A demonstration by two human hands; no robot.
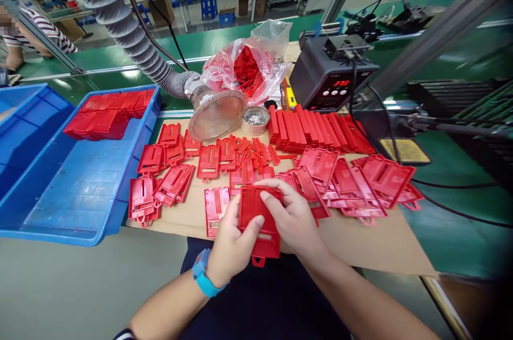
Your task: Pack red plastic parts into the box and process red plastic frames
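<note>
Over the near edge of a cardboard sheet point(372, 244), a worker's left hand point(234, 246) and right hand point(294, 217) close around a slotted red panel point(250, 207), the left on its side edge, the right at its upper corner, both thumbs point(253, 229) against the front face; whether it is one piece or two nested cannot be told. Should the thumbs ease off, the smooth part could slip past that edge toward the lap point(260, 297); too hard a press near the slot could bend it, and a careless forearm point(352, 281) could send the overlapping stack point(352, 185) on the sheet's right side sliding. The leaning row point(304, 129) at the sheet's far right could topple if bumped. The panel looks like hard, glossy plastic, flat and rectangular, with a small loop at its lower end; narrow red strips point(252, 153) lie heaped mid-sheet. Left of the sheet, a smooth-walled blue tray point(72, 195) holds tightly ranked red pieces point(108, 113). At its far edge sits a round tin point(256, 129) of silvery bits beside a cloudy hood point(218, 115) on a ribbed grey hose point(120, 24); beyond the sheet stand a crinkled clear bag point(224, 67) and a boxy black station point(316, 72) reading 370.
</note>
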